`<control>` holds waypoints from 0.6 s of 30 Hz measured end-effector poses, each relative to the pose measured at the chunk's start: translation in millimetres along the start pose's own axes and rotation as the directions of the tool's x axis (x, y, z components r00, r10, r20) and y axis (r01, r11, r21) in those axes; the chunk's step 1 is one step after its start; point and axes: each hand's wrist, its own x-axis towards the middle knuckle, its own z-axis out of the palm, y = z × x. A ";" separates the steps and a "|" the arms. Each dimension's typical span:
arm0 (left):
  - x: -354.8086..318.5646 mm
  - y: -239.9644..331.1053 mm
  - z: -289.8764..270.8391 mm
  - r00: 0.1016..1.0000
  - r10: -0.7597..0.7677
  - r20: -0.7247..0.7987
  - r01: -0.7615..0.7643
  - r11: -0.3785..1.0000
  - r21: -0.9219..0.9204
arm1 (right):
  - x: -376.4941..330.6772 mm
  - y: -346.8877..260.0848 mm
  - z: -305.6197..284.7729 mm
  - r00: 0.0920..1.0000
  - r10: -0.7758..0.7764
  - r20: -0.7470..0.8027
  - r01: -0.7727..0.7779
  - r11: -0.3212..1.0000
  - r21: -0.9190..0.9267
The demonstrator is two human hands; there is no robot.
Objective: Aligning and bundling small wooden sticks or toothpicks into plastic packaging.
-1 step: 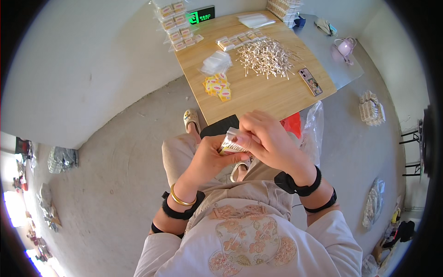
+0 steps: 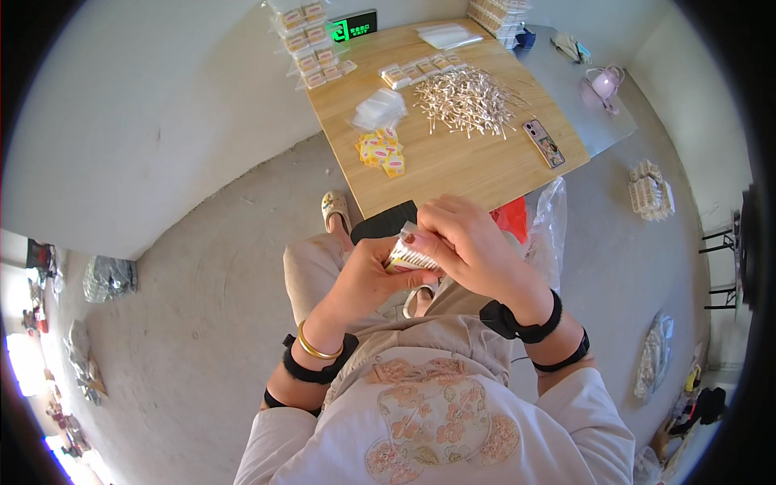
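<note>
Above my lap, a small clear plastic bag of cotton swabs (image 2: 413, 259) with a yellow label inside sits between my two hands. My left hand (image 2: 361, 276) is closed around its lower side, thumb along the front. From the other side my right hand (image 2: 478, 246) presses its thumb on the bag's top end, its other fingers curled behind; these are partly hidden. Beyond the hands, a heap of loose cotton swabs (image 2: 467, 101) lies on the wooden table (image 2: 440, 174). Yellow label cards (image 2: 381, 152) and empty clear bags (image 2: 380, 109) are left of it.
A row of filled packs (image 2: 420, 70) lies behind the heap. Stacked packs (image 2: 309, 44) rise at the table's far left. A phone (image 2: 543, 144) lies near the right edge. A red bag (image 2: 511, 218) and clear plastic (image 2: 550, 230) hang by the near edge. Bundled packs (image 2: 651, 191) stand on the floor.
The bag's top end, which stood up a little higher, is now pressed lower under my right thumb. My right hand has shifted very slightly; my left hand stays in place.
</note>
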 end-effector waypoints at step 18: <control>8.2 2.5 -26.8 0.938 -0.165 0.304 0.198 0.977 -0.079 | 0.0 3.8 26.2 0.974 0.163 0.160 -0.202 0.943 0.265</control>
